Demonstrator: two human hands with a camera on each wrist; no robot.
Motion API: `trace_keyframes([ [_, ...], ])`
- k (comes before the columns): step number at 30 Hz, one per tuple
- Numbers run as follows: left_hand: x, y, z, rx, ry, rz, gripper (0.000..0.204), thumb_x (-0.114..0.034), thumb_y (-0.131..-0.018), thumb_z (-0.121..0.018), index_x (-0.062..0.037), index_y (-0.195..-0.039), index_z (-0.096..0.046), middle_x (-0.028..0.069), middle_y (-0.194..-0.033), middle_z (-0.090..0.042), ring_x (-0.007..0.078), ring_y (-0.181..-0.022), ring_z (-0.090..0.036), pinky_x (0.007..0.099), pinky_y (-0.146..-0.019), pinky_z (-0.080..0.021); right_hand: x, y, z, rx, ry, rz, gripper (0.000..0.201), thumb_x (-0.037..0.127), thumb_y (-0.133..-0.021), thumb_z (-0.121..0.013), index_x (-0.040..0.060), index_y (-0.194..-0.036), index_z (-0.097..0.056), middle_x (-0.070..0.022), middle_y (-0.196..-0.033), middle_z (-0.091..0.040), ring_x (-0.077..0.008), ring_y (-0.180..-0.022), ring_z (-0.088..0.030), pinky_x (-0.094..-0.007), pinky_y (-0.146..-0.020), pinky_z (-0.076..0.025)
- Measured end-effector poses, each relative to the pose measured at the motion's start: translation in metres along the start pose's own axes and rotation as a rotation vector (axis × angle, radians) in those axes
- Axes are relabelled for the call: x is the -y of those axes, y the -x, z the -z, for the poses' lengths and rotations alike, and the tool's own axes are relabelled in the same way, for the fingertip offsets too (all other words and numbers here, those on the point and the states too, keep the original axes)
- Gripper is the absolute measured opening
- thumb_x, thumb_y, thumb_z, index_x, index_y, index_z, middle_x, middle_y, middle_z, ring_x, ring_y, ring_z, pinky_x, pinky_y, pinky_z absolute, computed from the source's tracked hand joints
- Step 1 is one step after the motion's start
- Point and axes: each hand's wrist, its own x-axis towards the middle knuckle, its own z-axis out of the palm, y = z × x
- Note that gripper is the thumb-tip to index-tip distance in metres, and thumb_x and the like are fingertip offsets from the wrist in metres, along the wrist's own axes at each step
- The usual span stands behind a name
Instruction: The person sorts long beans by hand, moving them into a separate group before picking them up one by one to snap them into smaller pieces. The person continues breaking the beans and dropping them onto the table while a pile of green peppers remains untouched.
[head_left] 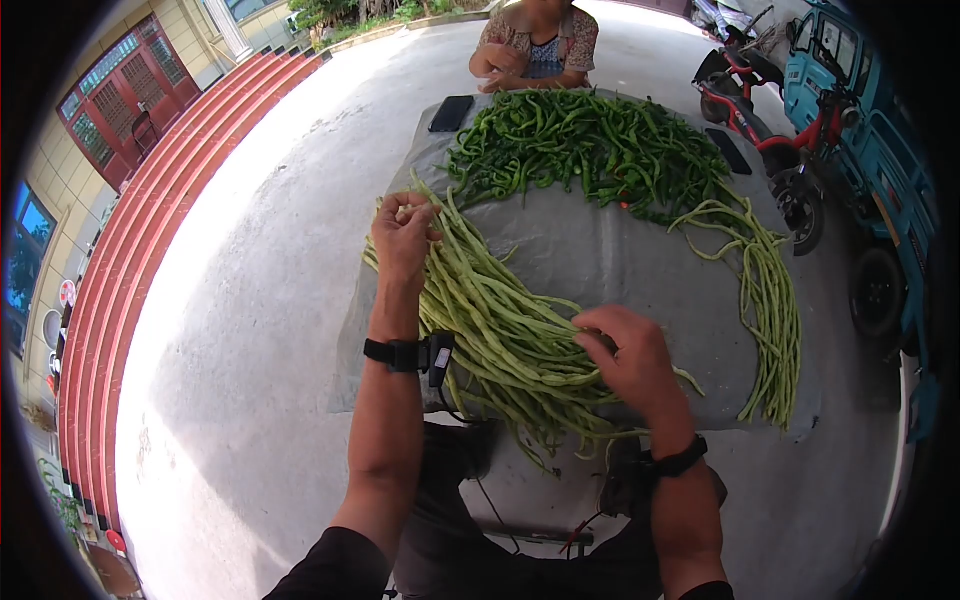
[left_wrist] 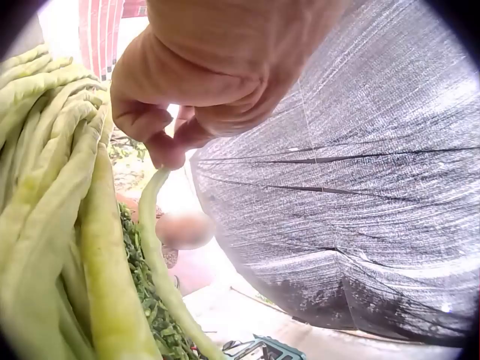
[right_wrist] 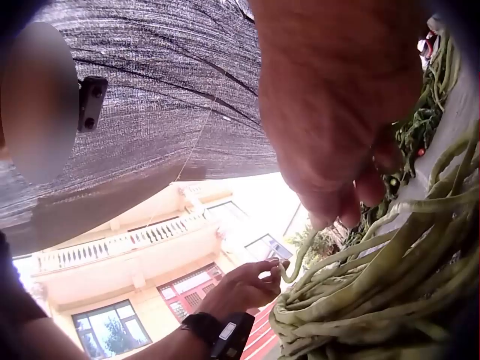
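Observation:
A large heap of long pale green beans (head_left: 500,320) lies across the near left of the grey sheet. At its upper left end the left hand (head_left: 402,240) pinches the tip of one bean (left_wrist: 154,232) between thumb and finger, as the left wrist view shows. The right hand (head_left: 635,360) is over the heap's right side, thumb and fingers brought together on a bean; in the right wrist view the fingertips (right_wrist: 337,214) meet a bean strand that runs towards the left hand (right_wrist: 247,289).
Green peppers (head_left: 590,145) are piled at the far side, between two dark phones (head_left: 452,113) (head_left: 729,151). A smaller bean bundle (head_left: 770,330) lies at the right edge. Across the table sits a person (head_left: 540,50). A blue vehicle (head_left: 880,160) and red steps (head_left: 150,260) flank the table.

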Motion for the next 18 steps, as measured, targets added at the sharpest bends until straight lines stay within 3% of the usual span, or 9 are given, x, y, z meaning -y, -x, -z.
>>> trace_keyframes([
  [4, -0.007, 0.001, -0.001, 0.003, -0.020, 0.040, 0.026, -0.005, -0.096, -0.077, -0.0049, -0.120, -0.067, 0.0076, -0.103, -0.077, 0.0091, -0.066, -0.064, 0.0232, -0.054, -0.047, 0.006, -0.006, -0.013, -0.038, 0.041, 0.040, 0.015, 0.009, -0.096, -0.075, 0.0071, -0.111, -0.073, -0.0139, -0.102, -0.074, -0.0377, -0.082, -0.072, -0.0423, -0.072, -0.057],
  [7, -0.008, -0.001, 0.001, 0.047, 0.002, -0.001, 0.030, 0.002, -0.093, -0.077, 0.0012, -0.122, -0.070, 0.0082, -0.102, -0.074, 0.0128, -0.071, -0.067, 0.0266, -0.065, -0.055, 0.014, -0.009, -0.017, -0.031, 0.069, 0.015, 0.016, 0.009, -0.096, -0.075, 0.0079, -0.112, -0.072, -0.0136, -0.102, -0.073, -0.0375, -0.080, -0.072, -0.0434, -0.071, -0.057],
  [13, -0.002, -0.011, 0.005, 0.064, -0.081, -0.062, 0.048, 0.004, -0.092, -0.076, 0.0091, -0.139, -0.065, 0.0152, -0.116, -0.073, 0.0154, -0.075, -0.070, 0.0282, -0.070, -0.056, 0.016, -0.012, -0.031, -0.065, 0.091, 0.037, 0.016, 0.008, -0.095, -0.075, 0.0074, -0.110, -0.072, -0.0142, -0.102, -0.073, -0.0381, -0.085, -0.072, -0.0462, -0.074, -0.057],
  [18, 0.004, -0.012, 0.006, 0.069, -0.168, -0.045, 0.054, 0.002, -0.092, -0.074, 0.0119, -0.143, -0.062, 0.0196, -0.125, -0.073, 0.0182, -0.080, -0.074, 0.0305, -0.073, -0.058, 0.016, -0.014, -0.039, -0.062, 0.089, 0.056, 0.016, 0.007, -0.093, -0.076, 0.0057, -0.109, -0.071, -0.0145, -0.101, -0.072, -0.0384, -0.093, -0.071, -0.0473, -0.079, -0.057],
])
